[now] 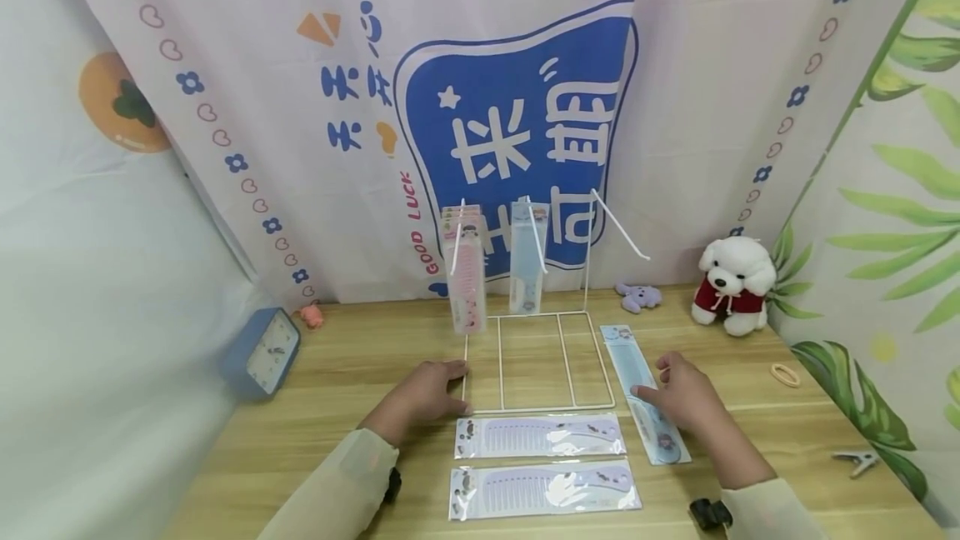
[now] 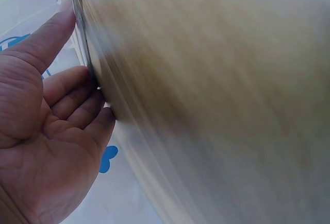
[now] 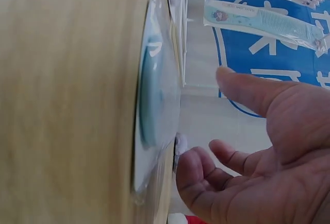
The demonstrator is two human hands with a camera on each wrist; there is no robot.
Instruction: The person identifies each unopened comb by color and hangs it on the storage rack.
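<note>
My left hand [image 1: 427, 394] lies flat on the wooden table [image 1: 360, 357], its fingertips [image 2: 100, 118] touching the left front corner of a white wire rack [image 1: 540, 410]. My right hand [image 1: 686, 397] rests with loose fingers [image 3: 193, 170] on a blue comb package [image 1: 626, 357] lying to the right of the rack, thumb held apart. Pink comb packages [image 1: 467, 273] hang from the rack's left hook and a blue one [image 1: 527, 261] from the middle hook; the right hook is bare. Two purple comb packages [image 1: 540, 436] [image 1: 543, 488] lie side by side in front of the rack.
A blue clock [image 1: 262, 352] leans at the table's left edge near a small pink toy [image 1: 311, 317]. A white plush dog [image 1: 733, 282] and a purple toy [image 1: 639, 297] sit at the back right. A hair tie [image 1: 785, 373] and clip [image 1: 855, 461] lie far right. Printed curtains surround the table.
</note>
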